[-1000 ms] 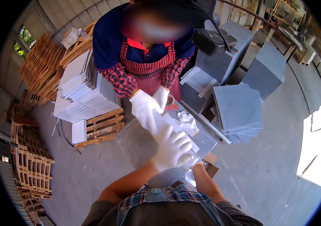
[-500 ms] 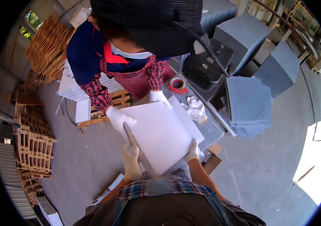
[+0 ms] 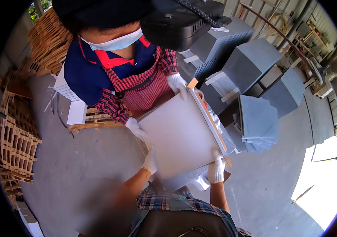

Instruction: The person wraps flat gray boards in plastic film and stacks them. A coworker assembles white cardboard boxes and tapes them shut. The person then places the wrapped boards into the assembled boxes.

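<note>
A white square panel (image 3: 180,136) lies flat in front of me, between my hands and those of a co-worker opposite. My gloved left hand (image 3: 150,161) grips its near left edge, with the thumb along the side. At the near right corner my gloved right hand (image 3: 216,168) holds the panel, fingertips partly hidden. A narrow white strip with a brown edge (image 3: 210,120) stands along the panel's right side. The co-worker's gloved hands (image 3: 136,129) hold the far left edge and the far right corner (image 3: 177,83).
Grey slabs are stacked at the right (image 3: 258,120) and behind (image 3: 251,59). White boxes (image 3: 76,112) rest on a wooden pallet (image 3: 95,118) at left. More pallets (image 3: 18,140) are piled along the left wall. Clear plastic wrap (image 3: 201,182) shows beneath the panel.
The raised edge at the panel's left no longer shows; a strip with a brown edge now stands at its right. My right hand and the co-worker's have shifted, and the work gloves and tape are hidden.
</note>
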The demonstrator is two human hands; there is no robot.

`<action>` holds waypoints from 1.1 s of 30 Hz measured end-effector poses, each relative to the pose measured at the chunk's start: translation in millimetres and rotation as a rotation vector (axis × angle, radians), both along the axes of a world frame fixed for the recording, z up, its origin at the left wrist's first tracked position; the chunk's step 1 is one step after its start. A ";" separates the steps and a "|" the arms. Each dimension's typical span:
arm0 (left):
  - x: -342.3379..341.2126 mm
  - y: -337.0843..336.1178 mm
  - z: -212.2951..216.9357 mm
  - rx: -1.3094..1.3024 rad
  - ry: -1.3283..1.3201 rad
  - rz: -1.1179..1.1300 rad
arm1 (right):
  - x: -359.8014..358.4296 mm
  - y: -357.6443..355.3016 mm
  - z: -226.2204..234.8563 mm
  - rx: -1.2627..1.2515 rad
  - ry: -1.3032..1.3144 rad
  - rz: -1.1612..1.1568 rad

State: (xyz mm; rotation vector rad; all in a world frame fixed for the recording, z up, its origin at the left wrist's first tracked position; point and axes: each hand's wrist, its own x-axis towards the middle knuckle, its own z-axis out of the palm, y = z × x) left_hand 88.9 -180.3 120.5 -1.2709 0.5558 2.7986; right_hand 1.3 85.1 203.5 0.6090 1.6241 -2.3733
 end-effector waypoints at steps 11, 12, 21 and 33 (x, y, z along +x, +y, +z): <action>-41.4 10.0 -45.9 0.069 0.189 -0.538 | 55.1 -46.6 58.7 0.976 0.475 0.118; -41.2 11.6 -3.0 -0.124 0.053 -0.487 | 55.4 -40.1 44.6 0.901 0.431 0.144; -39.5 3.7 169.5 -0.522 0.325 -0.600 | 74.7 -5.1 41.8 0.667 0.459 0.566; -34.0 13.6 178.2 -0.535 0.304 -0.531 | 67.3 -12.9 57.2 0.006 0.097 0.310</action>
